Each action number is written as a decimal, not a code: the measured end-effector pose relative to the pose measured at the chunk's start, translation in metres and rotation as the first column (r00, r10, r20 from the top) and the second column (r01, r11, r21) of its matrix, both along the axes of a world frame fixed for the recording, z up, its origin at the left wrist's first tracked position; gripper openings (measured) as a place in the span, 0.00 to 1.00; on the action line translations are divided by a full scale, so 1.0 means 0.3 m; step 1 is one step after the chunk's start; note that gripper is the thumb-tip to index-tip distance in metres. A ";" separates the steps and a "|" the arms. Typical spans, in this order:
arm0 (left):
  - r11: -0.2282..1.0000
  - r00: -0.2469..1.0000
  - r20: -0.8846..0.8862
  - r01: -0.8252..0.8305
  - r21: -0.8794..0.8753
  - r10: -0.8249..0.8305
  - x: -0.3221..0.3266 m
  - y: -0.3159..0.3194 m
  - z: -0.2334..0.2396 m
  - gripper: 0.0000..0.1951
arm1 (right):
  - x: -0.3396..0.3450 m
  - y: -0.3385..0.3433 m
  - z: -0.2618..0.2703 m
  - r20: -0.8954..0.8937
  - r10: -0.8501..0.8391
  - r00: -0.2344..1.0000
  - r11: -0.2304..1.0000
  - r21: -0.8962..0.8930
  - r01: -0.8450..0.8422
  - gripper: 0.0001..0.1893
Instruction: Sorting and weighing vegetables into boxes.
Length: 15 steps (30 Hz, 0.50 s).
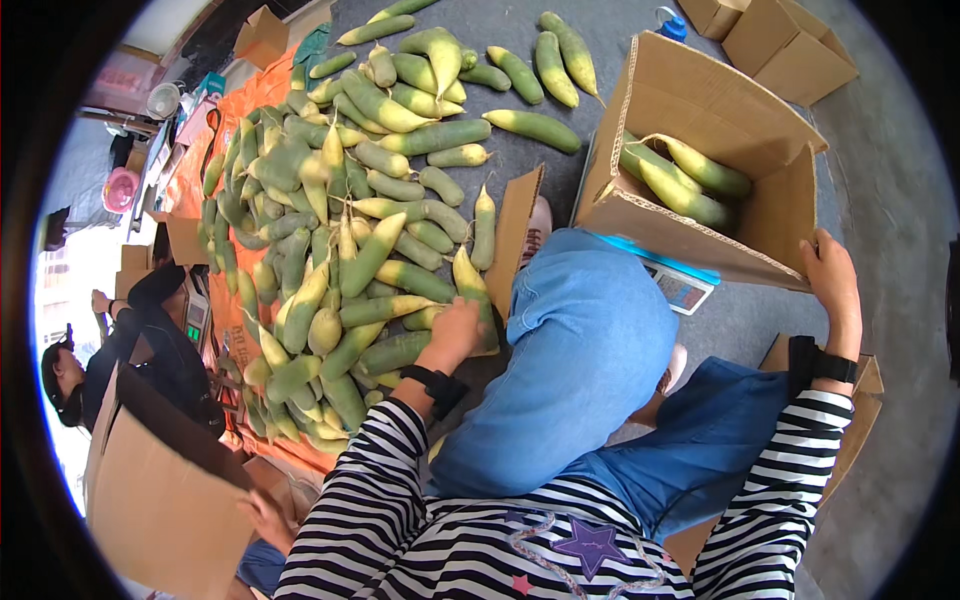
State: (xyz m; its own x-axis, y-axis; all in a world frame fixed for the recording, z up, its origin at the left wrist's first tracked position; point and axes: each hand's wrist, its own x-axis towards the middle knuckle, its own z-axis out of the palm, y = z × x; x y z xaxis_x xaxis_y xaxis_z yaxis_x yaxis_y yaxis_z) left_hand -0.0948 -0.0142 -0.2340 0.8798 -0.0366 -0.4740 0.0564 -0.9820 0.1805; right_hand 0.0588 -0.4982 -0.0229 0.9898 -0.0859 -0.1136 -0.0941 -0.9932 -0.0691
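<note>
A large heap of green radishes (300,225) with pale tips lies left of my knees. My left hand (459,327) is at the heap's right edge, touching the end of a radish (472,289); whether the fingers close on it cannot be told. My right hand (829,270) grips the near right corner of an open cardboard box (705,232). Several green radishes (682,180) lie in the bottom of that box. The box sits on a scale with a blue edge (675,285), whose display faces me.
Loose radishes (532,129) lie between heap and box. A cardboard flap (517,225) stands by my shoe. Empty boxes (787,49) are at the upper right. At left, a co-worker sits beside another scale (196,319); another person's hand (266,517) holds a large carton (165,495).
</note>
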 end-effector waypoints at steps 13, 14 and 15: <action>0.969 0.971 0.023 -0.240 0.056 0.239 0.119 0.436 -0.063 0.27 | -0.012 -0.008 -0.008 0.036 0.004 0.999 0.999 -0.049 -0.002 0.15; 0.978 0.977 0.055 -0.209 0.020 0.207 0.099 0.430 -0.107 0.25 | -0.010 0.005 -0.006 0.021 -0.008 1.000 0.998 -0.061 0.009 0.15; 0.984 0.980 0.089 -0.177 -0.016 0.177 0.074 0.412 -0.159 0.23 | -0.006 0.017 -0.001 0.007 -0.019 1.000 0.997 -0.072 0.019 0.15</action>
